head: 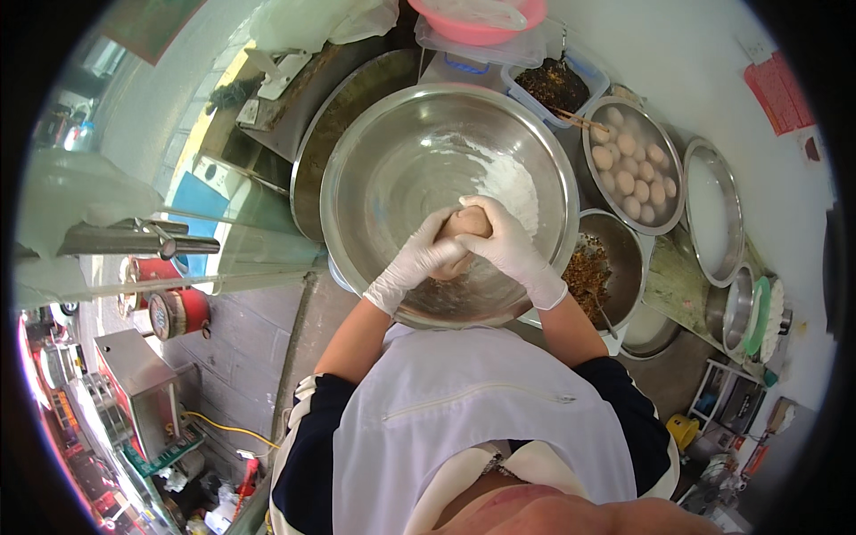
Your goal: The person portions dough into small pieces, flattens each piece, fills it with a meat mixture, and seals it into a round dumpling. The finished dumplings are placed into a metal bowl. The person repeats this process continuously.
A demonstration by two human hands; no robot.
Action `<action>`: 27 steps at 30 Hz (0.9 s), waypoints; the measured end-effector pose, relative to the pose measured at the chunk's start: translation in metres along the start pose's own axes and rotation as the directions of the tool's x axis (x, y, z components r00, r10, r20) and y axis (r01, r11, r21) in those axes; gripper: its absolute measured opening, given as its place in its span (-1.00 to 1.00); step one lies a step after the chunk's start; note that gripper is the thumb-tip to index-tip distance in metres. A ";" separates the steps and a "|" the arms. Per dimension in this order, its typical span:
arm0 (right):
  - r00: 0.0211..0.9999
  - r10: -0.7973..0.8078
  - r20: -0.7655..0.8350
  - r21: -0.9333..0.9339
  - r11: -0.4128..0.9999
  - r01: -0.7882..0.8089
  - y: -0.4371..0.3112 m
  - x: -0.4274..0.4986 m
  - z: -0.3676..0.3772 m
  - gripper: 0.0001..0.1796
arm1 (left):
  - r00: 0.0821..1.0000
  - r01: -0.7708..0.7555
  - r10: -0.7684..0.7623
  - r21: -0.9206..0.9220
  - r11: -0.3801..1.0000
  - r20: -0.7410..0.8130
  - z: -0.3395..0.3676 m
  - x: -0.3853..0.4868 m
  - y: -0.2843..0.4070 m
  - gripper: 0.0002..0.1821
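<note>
Both my hands wear thin white gloves and meet over the near half of a large stainless-steel bowl (374,180). Between my left hand (422,253) and my right hand (503,246) sits a lump of light brown dough (469,222), cupped from both sides. Its underside is mostly hidden by my fingers and palms. White powder (513,190) coats the bowl's inner wall on the right. Close to my right forearm stands a metal bowl of chopped brown filling (587,274) with a spoon (607,319) in it.
A pot of round dough balls (635,174) in liquid stands at the right, chopsticks (580,120) near its rim. Beyond are a plastic box of dark crumbly filling (554,88), a basin of whitish liquid (710,214) and a pink basin (478,30). A wide metal pan (314,167) adjoins on the left.
</note>
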State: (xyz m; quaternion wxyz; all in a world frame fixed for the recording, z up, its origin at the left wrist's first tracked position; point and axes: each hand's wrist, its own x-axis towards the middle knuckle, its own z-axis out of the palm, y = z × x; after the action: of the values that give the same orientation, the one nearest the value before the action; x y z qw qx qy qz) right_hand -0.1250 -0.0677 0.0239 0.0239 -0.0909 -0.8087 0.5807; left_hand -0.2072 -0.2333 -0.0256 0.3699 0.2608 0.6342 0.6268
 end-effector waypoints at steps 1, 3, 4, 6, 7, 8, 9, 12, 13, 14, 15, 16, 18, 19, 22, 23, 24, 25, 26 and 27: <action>0.996 0.086 -0.019 -0.044 0.995 -0.086 0.002 -0.001 -0.001 -0.39 | 0.998 -0.067 0.065 0.214 0.975 0.013 0.003 -0.008 -0.003 -0.18; 1.000 0.016 0.022 -0.095 0.995 -0.014 0.005 -0.003 0.001 -0.40 | 0.990 -0.097 0.125 0.336 0.937 -0.061 0.016 -0.010 -0.009 -0.07; 0.999 0.015 0.036 -0.142 0.990 -0.010 0.007 -0.005 0.004 -0.40 | 0.983 -0.078 0.135 0.381 0.921 -0.126 0.023 -0.011 -0.013 -0.12; 0.987 -0.142 0.075 -0.215 0.964 0.155 0.007 -0.008 0.011 -0.41 | 0.955 -0.055 0.166 0.403 0.914 -0.245 0.033 -0.008 -0.018 -0.33; 0.990 -0.125 0.059 -0.226 0.965 0.135 0.007 -0.009 0.013 -0.43 | 0.949 -0.041 0.167 0.418 0.907 -0.267 0.036 -0.008 -0.019 -0.39; 0.990 -0.129 0.058 -0.233 0.963 0.139 0.006 -0.010 0.015 -0.45 | 0.942 -0.026 0.167 0.434 0.901 -0.290 0.038 -0.008 -0.020 -0.45; 0.989 -0.144 0.043 -0.235 0.960 0.150 0.005 -0.011 0.017 -0.47 | 0.938 0.032 0.129 0.452 0.892 -0.322 0.040 -0.008 -0.021 -0.51; 0.991 -0.127 0.029 -0.248 0.960 0.131 0.002 -0.010 0.019 -0.54 | 0.924 0.001 0.213 0.559 0.830 -0.318 0.039 -0.010 -0.021 -0.65; 0.996 -0.077 0.036 -0.256 0.963 0.084 0.003 -0.009 0.019 -0.55 | 0.923 0.008 0.221 0.590 0.807 -0.314 0.039 -0.012 -0.021 -0.67; 0.999 -0.027 0.039 -0.262 0.964 0.036 0.003 -0.009 0.020 -0.55 | 0.923 0.016 0.228 0.621 0.784 -0.311 0.039 -0.013 -0.021 -0.70; 0.998 0.031 0.051 -0.266 0.964 -0.016 0.004 -0.009 0.022 -0.55 | 0.921 0.016 0.243 0.652 0.758 -0.305 0.039 -0.014 -0.021 -0.72; 0.999 0.007 0.038 -0.294 0.956 0.004 0.005 -0.008 0.024 -0.56 | 0.923 0.016 0.243 0.664 0.748 -0.297 0.039 -0.016 -0.020 -0.73; 1.000 -0.007 0.020 -0.329 0.944 0.013 0.006 -0.009 0.029 -0.59 | 0.927 0.015 0.250 0.691 0.722 -0.281 0.039 -0.017 -0.020 -0.73; 0.999 -0.025 0.027 -0.334 0.942 0.033 0.007 -0.009 0.030 -0.59 | 0.925 -0.008 0.270 0.698 0.716 -0.266 0.038 -0.018 -0.019 -0.74; 0.999 0.006 0.042 -0.265 0.964 0.005 0.009 -0.007 0.030 -0.60 | 0.931 -0.059 0.295 0.710 0.702 -0.214 0.029 -0.022 -0.013 -0.75; 0.997 0.037 0.064 -0.210 0.977 -0.023 0.010 -0.006 0.027 -0.62 | 0.939 -0.089 0.297 0.708 0.701 -0.175 0.024 -0.024 -0.011 -0.74; 0.991 0.079 0.106 -0.158 0.986 -0.062 0.013 -0.004 0.025 -0.63 | 0.948 -0.123 0.290 0.697 0.707 -0.127 0.018 -0.027 -0.008 -0.73; 0.967 0.190 0.171 0.063 0.977 -0.203 0.017 0.000 0.020 -0.64 | 0.960 -0.121 0.258 0.663 0.739 -0.112 0.011 -0.030 -0.006 -0.70; 0.916 0.288 0.278 0.260 0.896 -0.360 0.022 0.005 0.015 -0.65 | 0.972 -0.120 0.218 0.620 0.775 -0.085 0.004 -0.034 -0.004 -0.67; 0.865 0.320 0.386 0.452 0.751 -0.480 0.029 0.011 0.011 -0.66 | 0.974 -0.136 0.216 0.568 0.811 -0.075 -0.002 -0.037 -0.003 -0.64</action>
State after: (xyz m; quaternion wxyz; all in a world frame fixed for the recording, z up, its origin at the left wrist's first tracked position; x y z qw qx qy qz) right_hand -0.1338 -0.0675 -0.0083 -0.1946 -0.1689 -0.5699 0.7803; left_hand -0.1866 -0.2643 -0.0234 0.1735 0.3718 0.7867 0.4613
